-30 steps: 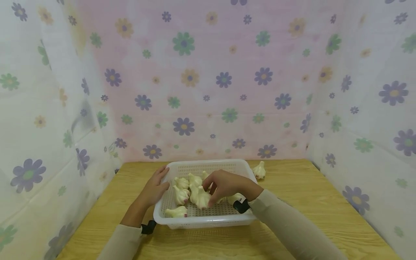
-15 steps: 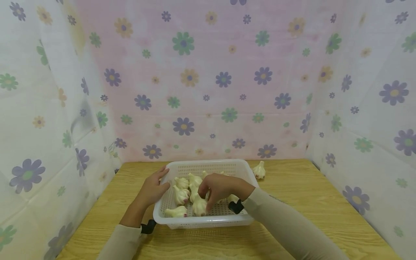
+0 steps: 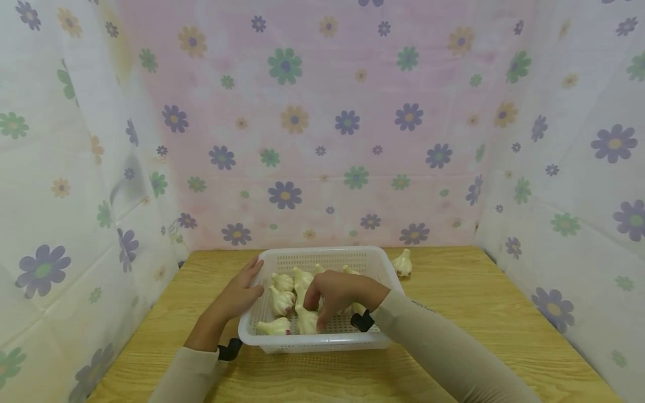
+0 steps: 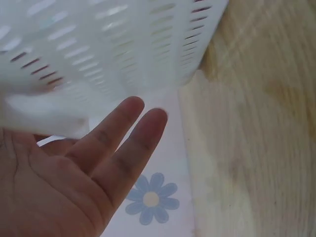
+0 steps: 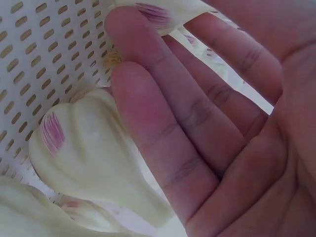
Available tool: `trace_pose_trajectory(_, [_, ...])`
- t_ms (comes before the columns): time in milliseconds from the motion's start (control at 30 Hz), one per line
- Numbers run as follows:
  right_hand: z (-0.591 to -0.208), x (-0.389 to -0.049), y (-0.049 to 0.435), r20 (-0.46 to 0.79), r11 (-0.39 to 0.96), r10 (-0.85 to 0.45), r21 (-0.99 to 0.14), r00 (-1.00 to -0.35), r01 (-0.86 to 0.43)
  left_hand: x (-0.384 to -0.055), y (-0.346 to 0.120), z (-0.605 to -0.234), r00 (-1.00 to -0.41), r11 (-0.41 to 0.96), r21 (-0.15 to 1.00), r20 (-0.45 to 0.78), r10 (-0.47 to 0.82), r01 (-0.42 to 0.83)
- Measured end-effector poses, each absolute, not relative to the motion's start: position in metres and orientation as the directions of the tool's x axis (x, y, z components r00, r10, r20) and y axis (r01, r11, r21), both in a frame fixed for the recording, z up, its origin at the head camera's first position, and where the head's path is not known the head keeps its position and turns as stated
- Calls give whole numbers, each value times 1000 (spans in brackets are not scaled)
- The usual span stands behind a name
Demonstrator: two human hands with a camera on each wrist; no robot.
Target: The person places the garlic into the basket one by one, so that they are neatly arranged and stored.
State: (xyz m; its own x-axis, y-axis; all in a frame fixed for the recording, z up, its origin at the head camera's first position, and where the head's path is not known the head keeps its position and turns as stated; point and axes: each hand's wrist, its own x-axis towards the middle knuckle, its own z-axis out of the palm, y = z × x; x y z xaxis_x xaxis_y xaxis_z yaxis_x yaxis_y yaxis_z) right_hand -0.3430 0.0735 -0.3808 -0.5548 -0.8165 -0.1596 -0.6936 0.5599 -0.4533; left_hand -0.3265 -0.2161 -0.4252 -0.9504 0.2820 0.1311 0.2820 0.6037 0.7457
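Observation:
A white perforated plastic basket holds several pale garlic bulbs with purple-marked bases. My left hand rests at its left rim, thumb and forefinger tips over the edge. In the left wrist view two straight fingers extend below the rim, outside the slotted wall. Reaching into the basket, my right hand pinches a garlic bulb near the front wall, thumb on its right side. In the right wrist view, another garlic bulb lies beside the fingers, and the thumb side is partly out of frame.
One garlic bulb stands outside the basket, at the back right of the wooden table. Flower-patterned cloth walls off the back and both sides. Black wrist mounts stick out below both wrists.
My right hand has moved left and toward the front of the basket, taking the pinched garlic bulb with it to the front wall. The left hand stays on the rim.

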Motion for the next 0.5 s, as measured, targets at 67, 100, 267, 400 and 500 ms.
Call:
trace_pose_trajectory(67, [-381, -342, 73, -170, 578, -804, -452, -570, -680, -326, -214, -425, -950, 624, 726, 136, 282, 289])
trace_pose_trajectory(100, [-381, -342, 72, -176, 589, -796, -450, -580, -672, -325, -214, -424, -951, 630, 721, 136, 278, 288])
trace_pose_trajectory(267, [-382, -342, 71, -196, 599, -791, -443, -580, -667, -324, -213, -423, -951, 633, 717, 147, 272, 292])
trace_pose_trajectory(400, [-383, -343, 71, -197, 595, -794, -440, -575, -672, -323, -213, -422, -951, 637, 712, 152, 269, 294])
trace_pose_trajectory(500, [-384, -344, 71, -198, 595, -795, -442, -574, -671, -323, -212, -423, -951, 640, 709, 156, 267, 296])
